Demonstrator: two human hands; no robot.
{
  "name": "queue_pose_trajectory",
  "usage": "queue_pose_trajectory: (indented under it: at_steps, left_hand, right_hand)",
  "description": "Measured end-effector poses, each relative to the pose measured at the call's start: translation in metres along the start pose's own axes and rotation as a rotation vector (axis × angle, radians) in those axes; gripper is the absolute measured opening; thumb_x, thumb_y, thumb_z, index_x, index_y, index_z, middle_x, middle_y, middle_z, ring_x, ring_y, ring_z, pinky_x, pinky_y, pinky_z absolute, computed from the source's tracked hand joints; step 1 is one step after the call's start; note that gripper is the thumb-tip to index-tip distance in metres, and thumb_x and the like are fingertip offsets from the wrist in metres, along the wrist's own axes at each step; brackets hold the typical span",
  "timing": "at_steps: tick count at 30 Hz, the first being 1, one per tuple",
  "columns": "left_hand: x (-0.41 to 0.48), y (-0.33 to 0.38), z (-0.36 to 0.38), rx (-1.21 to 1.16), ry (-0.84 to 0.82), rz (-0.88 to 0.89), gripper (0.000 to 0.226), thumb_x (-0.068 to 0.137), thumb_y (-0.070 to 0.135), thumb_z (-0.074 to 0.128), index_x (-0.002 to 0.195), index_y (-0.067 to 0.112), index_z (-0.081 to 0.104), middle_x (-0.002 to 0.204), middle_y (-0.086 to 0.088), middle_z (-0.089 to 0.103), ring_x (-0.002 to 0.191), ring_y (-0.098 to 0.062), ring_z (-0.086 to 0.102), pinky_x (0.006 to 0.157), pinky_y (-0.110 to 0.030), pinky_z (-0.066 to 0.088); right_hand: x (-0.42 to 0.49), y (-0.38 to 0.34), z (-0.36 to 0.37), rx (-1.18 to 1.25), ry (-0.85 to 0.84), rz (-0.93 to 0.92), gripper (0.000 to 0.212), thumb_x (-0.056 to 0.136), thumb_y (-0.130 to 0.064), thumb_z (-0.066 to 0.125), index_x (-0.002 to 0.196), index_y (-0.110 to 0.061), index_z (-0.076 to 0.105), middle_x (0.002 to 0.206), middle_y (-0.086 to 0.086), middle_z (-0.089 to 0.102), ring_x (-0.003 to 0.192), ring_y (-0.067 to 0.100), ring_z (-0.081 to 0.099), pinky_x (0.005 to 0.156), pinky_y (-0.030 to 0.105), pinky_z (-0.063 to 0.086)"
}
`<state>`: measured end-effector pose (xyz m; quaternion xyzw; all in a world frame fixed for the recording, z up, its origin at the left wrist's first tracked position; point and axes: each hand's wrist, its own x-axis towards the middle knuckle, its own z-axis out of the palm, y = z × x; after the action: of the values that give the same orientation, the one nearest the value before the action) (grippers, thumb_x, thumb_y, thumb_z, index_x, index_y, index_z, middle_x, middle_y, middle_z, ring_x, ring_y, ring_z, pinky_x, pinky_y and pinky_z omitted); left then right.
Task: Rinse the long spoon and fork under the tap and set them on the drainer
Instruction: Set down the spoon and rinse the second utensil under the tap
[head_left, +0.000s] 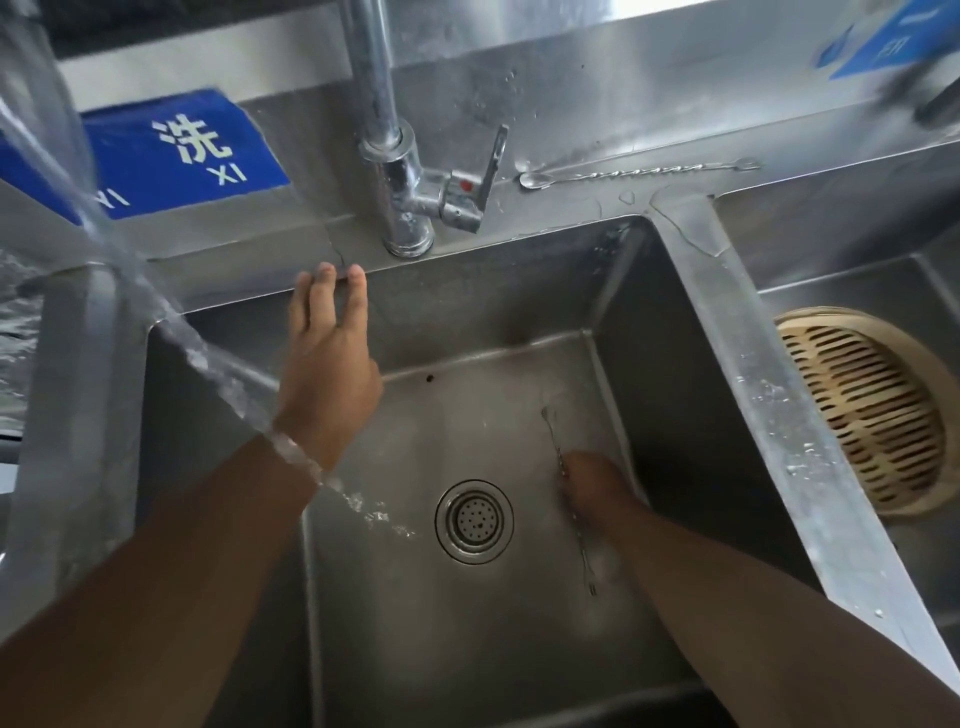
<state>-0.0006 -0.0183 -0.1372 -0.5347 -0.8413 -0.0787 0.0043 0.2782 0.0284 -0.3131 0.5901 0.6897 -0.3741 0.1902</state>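
- The two bare forearms enter from the bottom corners of the frame, nearest the camera, and reach up into a steel sink (649, 364).
- The right hand (592, 486), lower right of centre, is down near the sink floor and blurred; its fingers seem curled round the middle of a long thin utensil (569, 488), but which of the two pieces it is I cannot tell.
- That utensil runs nearly straight up and down the frame, one end above the hand, the other below it beside the forearm.
- The left hand (330, 358), left of centre, is spread open and holds nothing; its fingertips (357, 273) touch the back rim of the sink.
- A stream of water (171, 322) slants from the upper left across the left wrist and splashes just left of the round drain (474, 521) in the sink floor.
- The tap (410, 171) stands on the ledge above the left hand, its lever tilted up to the right.
- A second long utensil (639, 171) with a twisted handle lies flat on the ledge right of the tap, its bowl end toward the tap.
- A round slatted bamboo tray (862, 410) sits in the neighbouring basin at the right edge.
- A blue sign (197, 150) with white characters is at the upper left.
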Motion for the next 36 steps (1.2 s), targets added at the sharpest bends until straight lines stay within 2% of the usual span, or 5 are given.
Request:
queue_pose_trajectory:
  at_steps: [15, 20, 26, 30, 36]
  left_hand:
    - [0.001, 0.003, -0.003, -0.016, -0.014, -0.025, 0.086, 0.075, -0.004, 0.058, 0.153, 0.009, 0.023, 0.157, -0.019, 0.021, 0.146, -0.040, 0.015, 0.120, -0.044, 0.024]
    - [0.001, 0.006, -0.008, -0.021, -0.048, -0.041, 0.086, 0.077, -0.002, 0.059, 0.154, 0.010, 0.020, 0.158, -0.017, 0.018, 0.147, -0.038, 0.011, 0.121, -0.042, 0.022]
    - [0.003, 0.015, -0.033, -0.069, -0.153, -0.114, 0.083, 0.084, 0.000, 0.054, 0.155, 0.016, 0.015, 0.162, -0.011, 0.010, 0.149, -0.032, 0.006, 0.118, -0.040, 0.029]
    - [0.008, 0.023, -0.050, -0.079, -0.254, -0.154, 0.080, 0.085, 0.003, 0.055, 0.154, 0.015, 0.016, 0.161, -0.011, 0.010, 0.149, -0.032, 0.006, 0.116, -0.043, 0.031]
    - [0.018, 0.020, -0.052, -0.032, -0.311, -0.091, 0.083, 0.080, 0.008, 0.061, 0.152, 0.005, 0.019, 0.156, -0.017, 0.017, 0.146, -0.035, 0.014, 0.117, -0.042, 0.030]
  right_hand:
    - [0.000, -0.005, -0.005, -0.100, -0.022, -0.021, 0.033, 0.102, -0.020, 0.039, 0.126, -0.011, 0.060, 0.135, 0.015, 0.058, 0.123, 0.028, 0.056, 0.100, 0.029, 0.042]
    - [-0.007, -0.020, -0.029, -0.154, -0.029, -0.028, 0.025, 0.095, -0.023, 0.052, 0.112, -0.013, 0.069, 0.119, 0.012, 0.067, 0.109, 0.028, 0.065, 0.086, 0.030, 0.049]
    - [-0.029, -0.066, -0.102, -0.179, 0.082, -0.197, 0.028, 0.092, -0.018, 0.049, 0.110, -0.008, 0.068, 0.115, 0.016, 0.068, 0.109, 0.036, 0.066, 0.082, 0.035, 0.052]
    - [-0.050, -0.091, -0.170, -0.120, 0.259, -0.303, 0.023, 0.086, -0.023, 0.050, 0.099, -0.016, 0.068, 0.104, 0.016, 0.071, 0.096, 0.038, 0.068, 0.072, 0.033, 0.047]
    - [-0.056, -0.114, -0.264, -0.172, 0.524, -0.423, 0.021, 0.093, -0.015, 0.049, 0.101, -0.018, 0.067, 0.104, 0.013, 0.072, 0.098, 0.034, 0.067, 0.078, 0.034, 0.049]
